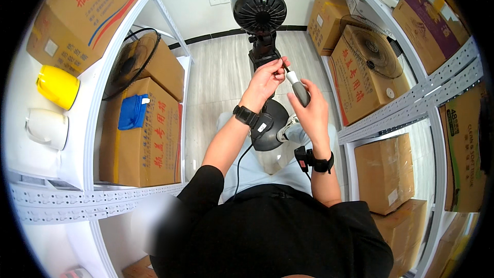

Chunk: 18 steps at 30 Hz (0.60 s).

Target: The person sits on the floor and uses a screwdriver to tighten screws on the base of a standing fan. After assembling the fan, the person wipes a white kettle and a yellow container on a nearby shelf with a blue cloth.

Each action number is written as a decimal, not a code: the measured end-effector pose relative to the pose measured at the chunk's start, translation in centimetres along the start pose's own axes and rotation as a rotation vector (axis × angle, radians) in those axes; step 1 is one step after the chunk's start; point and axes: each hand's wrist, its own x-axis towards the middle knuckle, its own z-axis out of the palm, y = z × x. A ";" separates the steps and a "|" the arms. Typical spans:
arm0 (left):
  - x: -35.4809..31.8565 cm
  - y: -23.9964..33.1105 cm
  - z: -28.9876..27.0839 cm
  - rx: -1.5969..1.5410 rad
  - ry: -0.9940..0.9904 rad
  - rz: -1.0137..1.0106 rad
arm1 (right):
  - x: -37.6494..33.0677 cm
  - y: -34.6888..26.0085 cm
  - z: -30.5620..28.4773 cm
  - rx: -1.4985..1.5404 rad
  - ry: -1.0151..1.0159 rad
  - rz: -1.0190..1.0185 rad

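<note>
The right hand (315, 107) grips a grey-handled screwdriver (301, 94); the left hand (265, 80) is bunched near its tip, what it pinches unclear, beside a black fan (257, 7).

Hands: two; one left hand (267, 78), one right hand (315, 109)
Screwdriver (300, 92): one
Fan body (259, 7): one, with one round base (272, 133)
Wire guards: two; one left guard (131, 64), one right guard (371, 49)
Wrist units: two; one left unit (247, 116), one right unit (304, 158)
Handled jugs: two; one yellow jug (57, 86), one white jug (49, 127)
Blue folded item (133, 114): one
Cardboard boxes (386, 170): at least eleven; four on the left side, seven on the right; exact total unclear at the rim
</note>
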 end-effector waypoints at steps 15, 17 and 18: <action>-0.2 -0.3 0.3 0.077 -0.023 -0.009 | -1.1 -0.3 0.2 0.033 -0.012 -0.014; 0.1 -0.5 0.2 0.087 0.008 0.009 | -1.3 -0.1 0.4 -0.109 0.035 -0.137; 0.1 -0.6 0.1 0.092 0.023 0.016 | -1.3 0.2 0.6 -0.106 0.008 -0.083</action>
